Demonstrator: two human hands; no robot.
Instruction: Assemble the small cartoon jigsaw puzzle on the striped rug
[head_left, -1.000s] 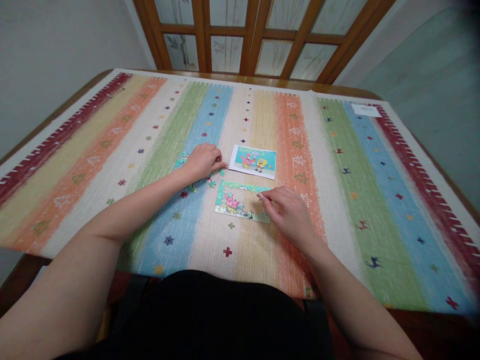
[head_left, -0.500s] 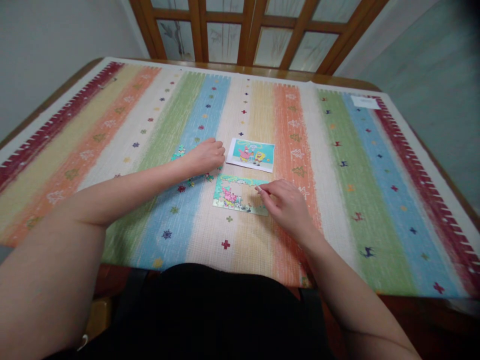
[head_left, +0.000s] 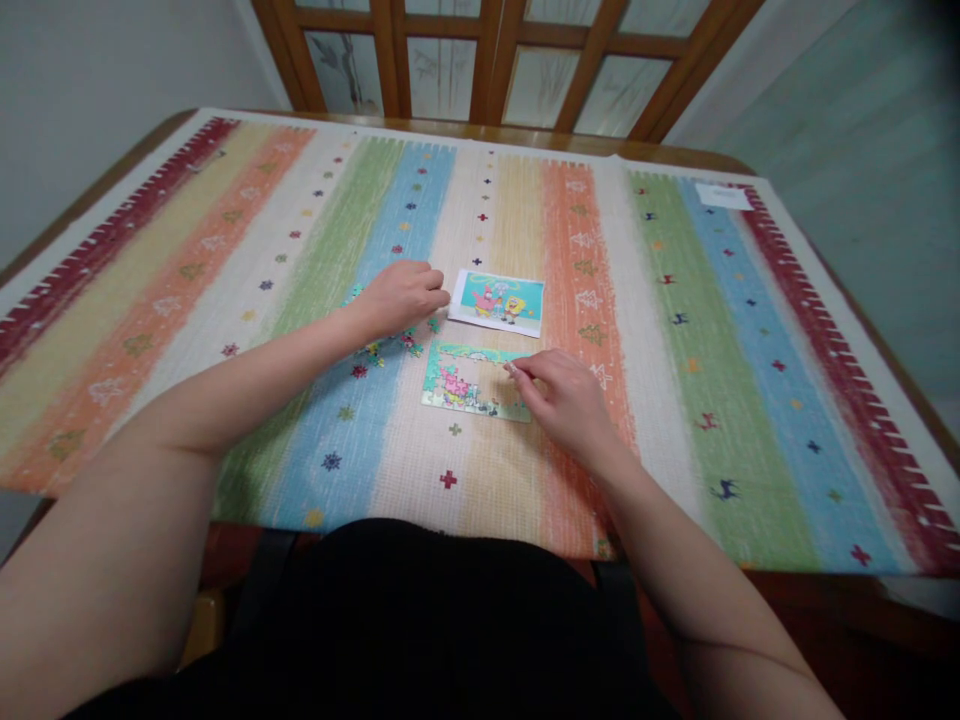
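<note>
A partly assembled jigsaw puzzle lies on the striped cloth near the table's front middle. My right hand rests at its right edge, fingers pinched on a small puzzle piece over the puzzle. Just behind the puzzle lies the cartoon reference picture. My left hand sits curled to the left of that picture, over the loose puzzle pieces; I cannot make out what is in its fingers.
A colourful striped cloth covers a wooden table. A small white paper slip lies at the far right corner. A wooden-framed glass door stands behind the table. My dark-clothed lap is at the near edge.
The view has tilted slightly, shifting everything up. My left hand has edged a little toward the picture; my right hand stays pinched at the puzzle's right side.
</note>
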